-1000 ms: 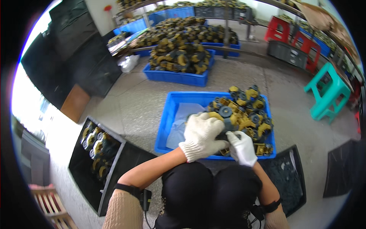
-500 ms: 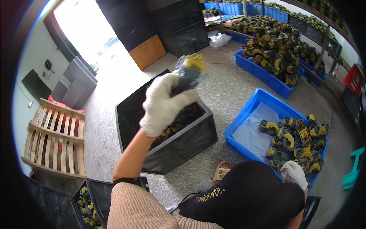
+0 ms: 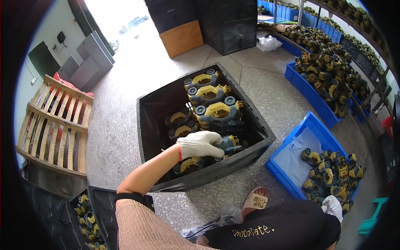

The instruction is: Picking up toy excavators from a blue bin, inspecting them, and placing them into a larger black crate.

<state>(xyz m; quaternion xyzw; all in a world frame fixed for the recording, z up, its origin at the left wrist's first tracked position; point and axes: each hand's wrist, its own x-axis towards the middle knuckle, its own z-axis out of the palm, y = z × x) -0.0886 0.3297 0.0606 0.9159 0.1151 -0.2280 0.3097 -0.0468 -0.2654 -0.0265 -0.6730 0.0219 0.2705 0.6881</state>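
My left hand (image 3: 202,145), in a white knitted glove, is closed around a grey and yellow toy vehicle (image 3: 230,144) inside the large black crate (image 3: 208,178). Beyond it, similar toy vehicles (image 3: 216,111) with dark wheels lie in a row on their sides; others sit lower, partly covered by my arm. To the right, my gloved right hand (image 3: 332,207) is curled at the near end of a blue bin (image 3: 287,179), beside a heap of yellow and grey toy vehicles (image 3: 331,173). What its fingers hold, if anything, is hidden.
A wooden pallet (image 3: 56,129) leans at the left. Another black box (image 3: 104,208) with toys stands lower left. Heaped blue bins (image 3: 310,98) line the right, near a shelf. Black crates (image 3: 227,29) are stacked at the back; a green stool (image 3: 373,216) is at the right edge.
My left hand has lowered the toy vehicle from above the black crate down into it. The view has shifted, showing more of the crate's inside. My right hand stays by the blue bin.
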